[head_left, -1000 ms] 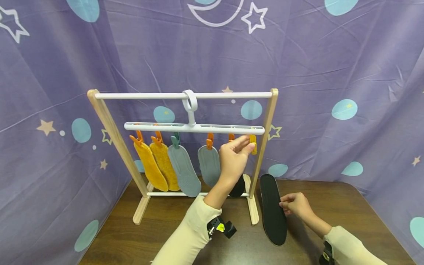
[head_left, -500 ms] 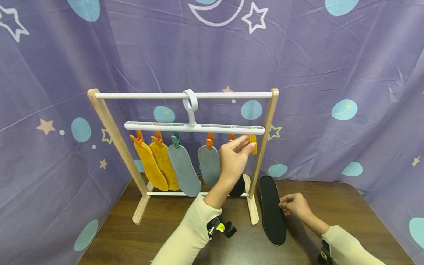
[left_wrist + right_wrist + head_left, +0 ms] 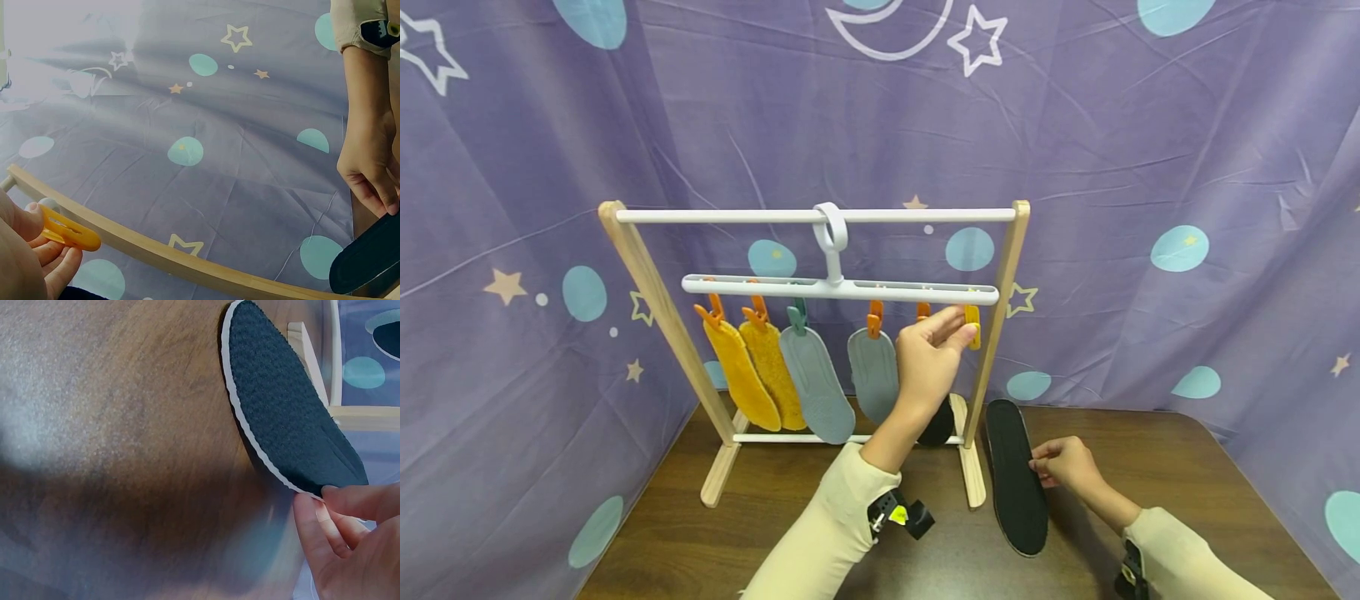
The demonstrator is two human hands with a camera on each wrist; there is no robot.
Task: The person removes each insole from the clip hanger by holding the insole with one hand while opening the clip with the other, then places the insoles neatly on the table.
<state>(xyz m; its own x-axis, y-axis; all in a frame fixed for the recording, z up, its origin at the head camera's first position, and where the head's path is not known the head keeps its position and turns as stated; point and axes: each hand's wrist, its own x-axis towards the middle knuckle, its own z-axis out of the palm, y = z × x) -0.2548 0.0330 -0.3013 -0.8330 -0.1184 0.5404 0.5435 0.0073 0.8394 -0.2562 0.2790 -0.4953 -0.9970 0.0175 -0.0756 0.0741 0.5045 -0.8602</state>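
Observation:
My left hand (image 3: 927, 358) pinches the yellow clothespin (image 3: 972, 327) at the right end of the white hanger (image 3: 917, 292). In the left wrist view that clothespin (image 3: 70, 234) sits between thumb and fingers, with no insole in it. On the right, my right hand (image 3: 1067, 465) pinches the edge of a black insole (image 3: 1017, 479) between thumb and fingers. The right wrist view shows its textured face and pale rim, tilted over the table. Behind my left hand another black insole (image 3: 937, 425) hangs, mostly hidden, below an orange clothespin (image 3: 923, 311).
Two yellow fuzzy insoles (image 3: 741, 377) and two grey insoles (image 3: 817, 387) hang from clothespins along the hanger. A wooden rack (image 3: 1000, 325) with white bars carries it on the brown table (image 3: 1120, 433). A purple patterned curtain (image 3: 1097, 167) stands behind.
The right hand and the black insole have shifted very slightly left, toward the rack. The left hand keeps its grip on the yellow clothespin.

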